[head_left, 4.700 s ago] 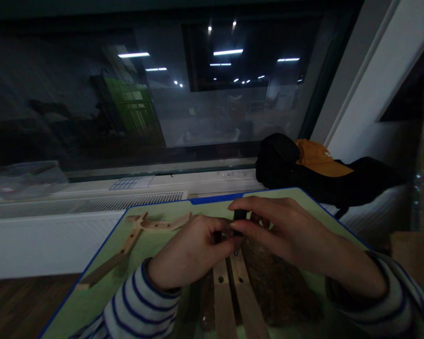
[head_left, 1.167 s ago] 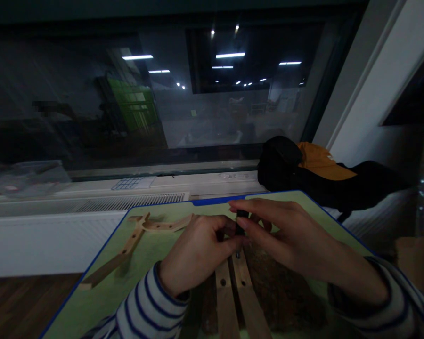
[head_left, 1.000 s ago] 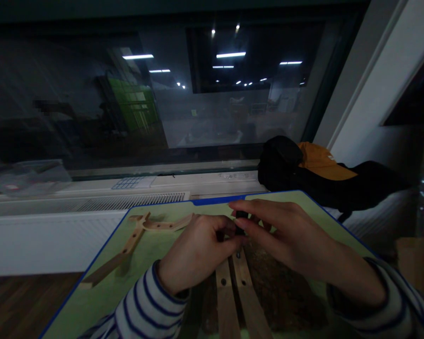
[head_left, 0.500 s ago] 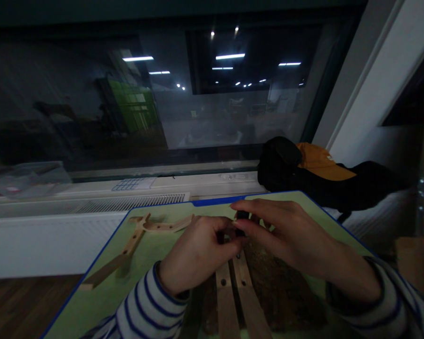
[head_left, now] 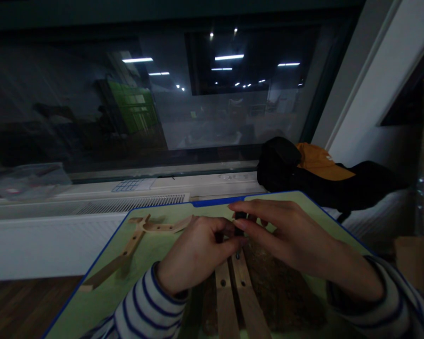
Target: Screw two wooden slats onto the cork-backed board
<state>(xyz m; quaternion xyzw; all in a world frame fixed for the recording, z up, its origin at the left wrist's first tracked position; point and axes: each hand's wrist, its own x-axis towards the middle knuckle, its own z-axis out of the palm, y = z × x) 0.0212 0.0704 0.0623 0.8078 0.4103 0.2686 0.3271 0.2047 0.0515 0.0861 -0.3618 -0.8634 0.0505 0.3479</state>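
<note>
A small black-handled screwdriver [head_left: 240, 215] stands upright, its metal tip at a hole in one pale wooden piece [head_left: 247, 282]. My right hand [head_left: 286, 233] pinches the top of the handle between thumb and fingers. Lower down, my left hand [head_left: 201, 252] is closed round the tool, its thumb and fingers hiding part of it. A second wooden piece [head_left: 226, 296] with a dark hole lies alongside the first. Both rest on a dark brown board [head_left: 282, 287].
More drilled wooden pieces [head_left: 132, 240], some curved, lie at the left on the green, blue-edged tabletop [head_left: 92, 306]. Beyond the table are a white radiator [head_left: 56, 240] and a window sill. A black bag [head_left: 279, 165] and an orange cap [head_left: 321, 162] sit at the back right.
My right fingers have shifted slightly to the left with the top of the black handle. My left hand stays almost where it was, and the wooden pieces lie unchanged.
</note>
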